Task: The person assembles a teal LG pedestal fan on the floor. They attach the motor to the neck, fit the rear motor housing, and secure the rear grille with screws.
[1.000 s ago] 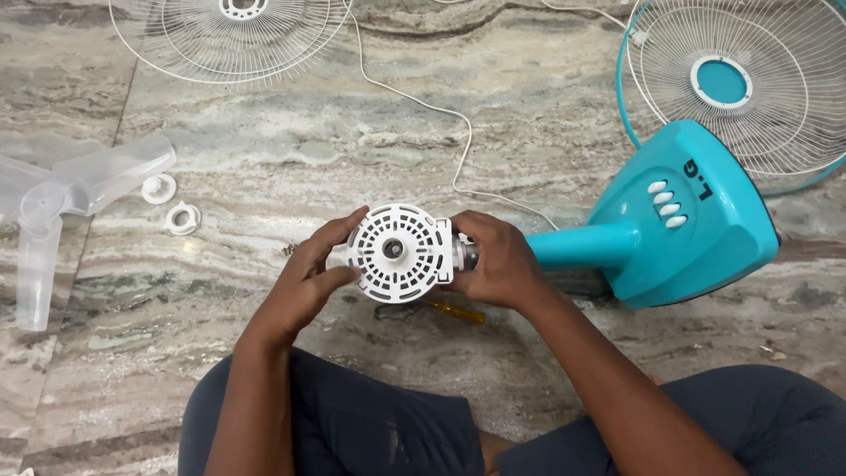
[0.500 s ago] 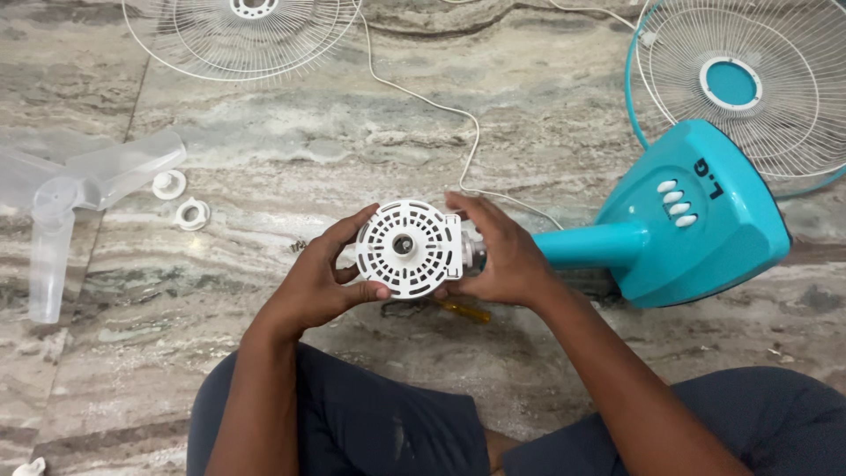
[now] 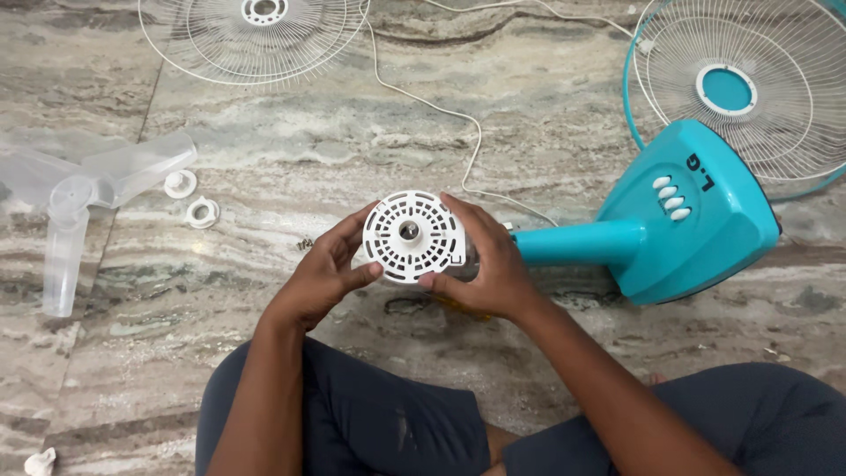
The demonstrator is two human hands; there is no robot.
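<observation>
The person sat on the marble floor point(image 3: 546, 115) with both hands raised over the lap, and a round white motor cover point(image 3: 413, 236), slotted and with a small metal shaft end at its centre, sat between them. The left hand point(image 3: 324, 275) grasped the cover from its left side, the thumb pressed against the lower left rim and the fingers curled up behind the upper left edge. The right hand point(image 3: 487, 264) grasped it from the right, fingers wrapped over the top right rim and the thumb tip touching the lower edge. The cover faced the camera, and what lay behind it was mostly hidden by the right hand.

Just to the right of that hand ran the turquoise neck of the fan stand point(image 3: 696, 220), lying on its side with four white buttons on the base. Beyond it lay a white wire guard with a turquoise rim point(image 3: 775, 115). A second white wire guard point(image 3: 256, 35) lay at the top left, and a white power cord point(image 3: 467, 150) trailed across the floor between them. Well apart on the left lay a clear plastic fan blade point(image 3: 79, 189), with two small white ring nuts point(image 3: 192, 198) just beside it.
</observation>
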